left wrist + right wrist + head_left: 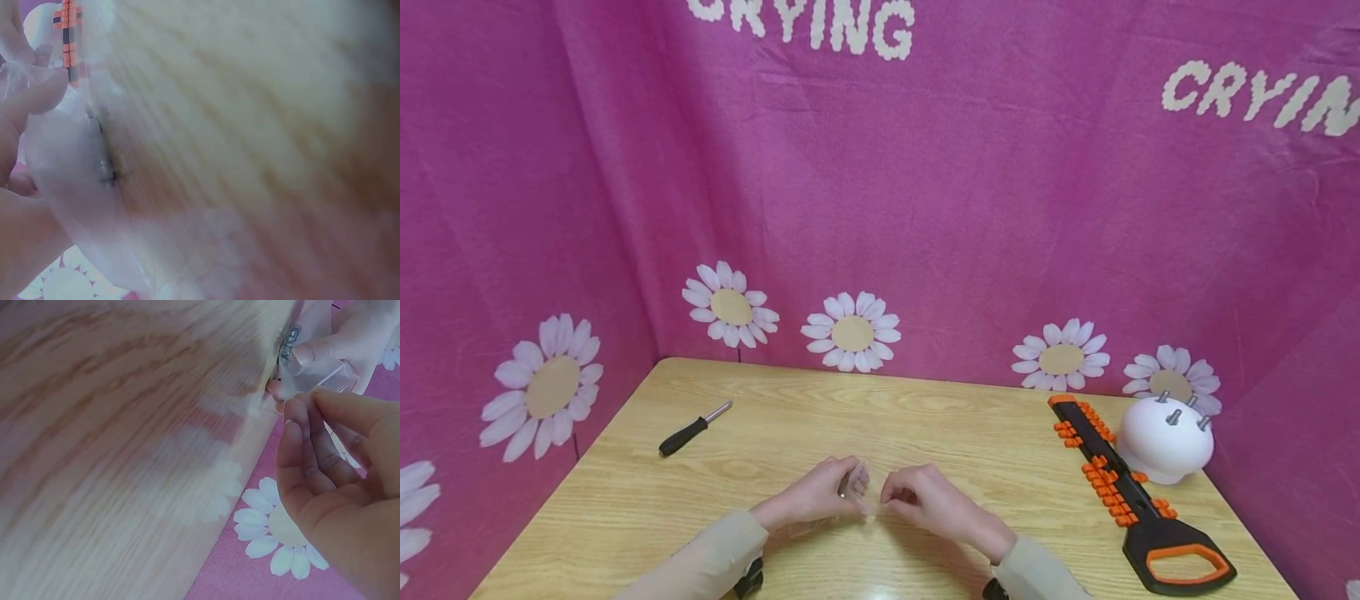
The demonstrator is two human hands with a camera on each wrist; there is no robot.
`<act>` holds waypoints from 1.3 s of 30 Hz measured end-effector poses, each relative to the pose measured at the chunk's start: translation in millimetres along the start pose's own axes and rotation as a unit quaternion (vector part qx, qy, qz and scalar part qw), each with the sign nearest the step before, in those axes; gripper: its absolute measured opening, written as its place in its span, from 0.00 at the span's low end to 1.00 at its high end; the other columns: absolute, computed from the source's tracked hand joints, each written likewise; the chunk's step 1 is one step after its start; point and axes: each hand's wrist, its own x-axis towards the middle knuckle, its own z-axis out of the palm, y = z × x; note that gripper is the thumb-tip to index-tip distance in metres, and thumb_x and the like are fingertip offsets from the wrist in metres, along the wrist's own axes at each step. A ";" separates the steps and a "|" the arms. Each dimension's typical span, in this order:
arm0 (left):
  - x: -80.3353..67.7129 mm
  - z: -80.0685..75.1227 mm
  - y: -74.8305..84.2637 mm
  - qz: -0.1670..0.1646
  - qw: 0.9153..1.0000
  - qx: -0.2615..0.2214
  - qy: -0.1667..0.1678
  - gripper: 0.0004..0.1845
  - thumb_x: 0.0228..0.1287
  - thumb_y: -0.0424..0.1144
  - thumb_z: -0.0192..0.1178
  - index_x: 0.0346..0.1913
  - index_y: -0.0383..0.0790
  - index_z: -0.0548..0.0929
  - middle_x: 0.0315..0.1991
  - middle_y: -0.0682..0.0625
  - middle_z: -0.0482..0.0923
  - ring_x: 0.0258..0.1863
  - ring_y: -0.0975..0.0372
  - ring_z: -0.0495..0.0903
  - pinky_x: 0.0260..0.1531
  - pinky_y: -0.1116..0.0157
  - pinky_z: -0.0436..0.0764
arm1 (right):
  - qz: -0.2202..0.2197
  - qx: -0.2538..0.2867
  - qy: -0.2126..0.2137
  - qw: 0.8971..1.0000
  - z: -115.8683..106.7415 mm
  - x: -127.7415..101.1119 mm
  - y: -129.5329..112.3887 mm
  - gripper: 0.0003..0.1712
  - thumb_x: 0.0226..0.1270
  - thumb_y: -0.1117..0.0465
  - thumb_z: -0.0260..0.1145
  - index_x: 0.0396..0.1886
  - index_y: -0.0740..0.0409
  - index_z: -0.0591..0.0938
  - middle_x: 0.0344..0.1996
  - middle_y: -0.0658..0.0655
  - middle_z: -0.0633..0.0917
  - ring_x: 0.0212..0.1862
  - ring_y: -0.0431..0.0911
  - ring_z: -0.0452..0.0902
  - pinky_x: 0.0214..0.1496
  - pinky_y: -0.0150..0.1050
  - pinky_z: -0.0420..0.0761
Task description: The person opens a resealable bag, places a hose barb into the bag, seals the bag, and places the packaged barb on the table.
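Near the front middle of the table, my left hand (817, 495) grips a thin clear plastic bag (69, 150). Inside the film shows a small dark metal part (100, 147); in the right wrist view it looks like several threaded pieces (289, 342) side by side. Just to the right, my right hand (934, 498) has its thumb and index fingertips pressed together at the bag's edge, pinching it. The other right fingers are curled beneath.
A screwdriver (683, 435) with a black handle lies at the left of the wooden table (925, 417). On the right lies a long black bar with orange clips and a looped handle (1165, 533). Beside it stands a white rounded piece (1161, 450) with several metal studs upward.
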 end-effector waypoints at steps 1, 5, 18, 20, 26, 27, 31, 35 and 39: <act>-0.3 -0.2 0.1 -0.005 1.000 0.004 0.001 0.18 0.52 0.39 0.75 0.36 0.37 0.76 0.34 0.54 0.79 0.33 0.73 0.69 0.46 0.71 0.66 | 0.000 0.000 0.005 1.000 -0.3 0.0 0.3 0.04 0.64 0.69 0.68 0.32 0.56 0.84 0.29 0.51 0.88 0.32 0.27 0.76 0.35 0.24 0.79; -1.0 -1.7 -0.6 -0.022 1.000 0.010 0.001 0.20 0.51 0.41 0.76 0.40 0.38 0.77 0.35 0.56 0.76 0.35 0.69 0.67 0.42 0.71 0.66 | 0.021 0.012 0.010 1.000 -3.0 -0.5 1.0 0.05 0.64 0.70 0.67 0.32 0.56 0.85 0.29 0.51 0.88 0.33 0.28 0.77 0.36 0.24 0.79; -6.3 -13.9 0.9 -0.045 0.995 -0.076 -0.048 0.27 0.55 0.40 0.74 0.54 0.35 0.76 0.45 0.49 0.80 0.45 0.65 0.75 0.49 0.68 0.74 | 0.076 0.050 0.027 0.995 -5.8 -1.0 1.1 0.13 0.55 0.56 0.77 0.33 0.59 0.85 0.27 0.52 0.87 0.30 0.28 0.77 0.36 0.30 0.83; -8.5 -16.6 -0.1 -0.047 0.992 -0.099 -0.057 0.30 0.57 0.40 0.73 0.60 0.34 0.73 0.50 0.47 0.80 0.50 0.62 0.76 0.56 0.63 0.74 | 0.070 0.049 0.035 0.996 -5.8 -0.7 1.1 0.14 0.54 0.56 0.78 0.33 0.60 0.85 0.27 0.53 0.88 0.30 0.29 0.77 0.36 0.31 0.83; -11.2 -24.1 -3.0 -0.027 0.989 -0.136 -0.049 0.27 0.69 0.38 0.60 0.66 0.30 0.68 0.60 0.40 0.75 0.63 0.49 0.72 0.67 0.48 0.70 | 0.063 0.045 0.047 0.996 -7.2 0.6 1.2 0.13 0.57 0.58 0.76 0.35 0.62 0.85 0.28 0.54 0.88 0.31 0.33 0.80 0.36 0.30 0.83; -10.8 -24.5 -2.9 -0.023 0.990 -0.134 -0.040 0.25 0.71 0.38 0.58 0.65 0.30 0.68 0.59 0.39 0.75 0.62 0.48 0.73 0.66 0.49 0.71 | 0.063 0.045 0.046 0.996 -7.5 0.7 1.0 0.13 0.57 0.58 0.76 0.35 0.63 0.85 0.28 0.54 0.88 0.31 0.33 0.80 0.36 0.30 0.83; -8.4 -25.1 -2.6 -0.011 0.993 -0.115 0.015 0.19 0.74 0.37 0.54 0.62 0.31 0.73 0.56 0.39 0.79 0.58 0.49 0.77 0.60 0.58 0.76 | 0.064 0.041 0.040 0.996 -8.2 1.4 -0.8 0.13 0.57 0.60 0.76 0.36 0.63 0.85 0.29 0.55 0.88 0.32 0.37 0.82 0.37 0.31 0.84; -5.7 -24.9 -1.2 -0.024 0.992 -0.114 0.051 0.17 0.73 0.41 0.56 0.58 0.34 0.78 0.52 0.43 0.83 0.54 0.54 0.80 0.56 0.64 0.76 | 0.069 0.038 0.039 0.996 -9.6 2.3 -3.3 0.12 0.57 0.60 0.76 0.36 0.63 0.85 0.30 0.54 0.88 0.32 0.38 0.82 0.37 0.32 0.84; -3.0 -23.3 -1.2 -0.024 0.990 -0.119 0.078 0.14 0.71 0.41 0.59 0.51 0.35 0.82 0.47 0.44 0.85 0.47 0.62 0.81 0.51 0.68 0.79 | 0.074 0.038 0.039 0.996 -11.0 2.7 -4.4 0.12 0.57 0.60 0.76 0.36 0.63 0.85 0.30 0.53 0.88 0.32 0.36 0.82 0.38 0.31 0.83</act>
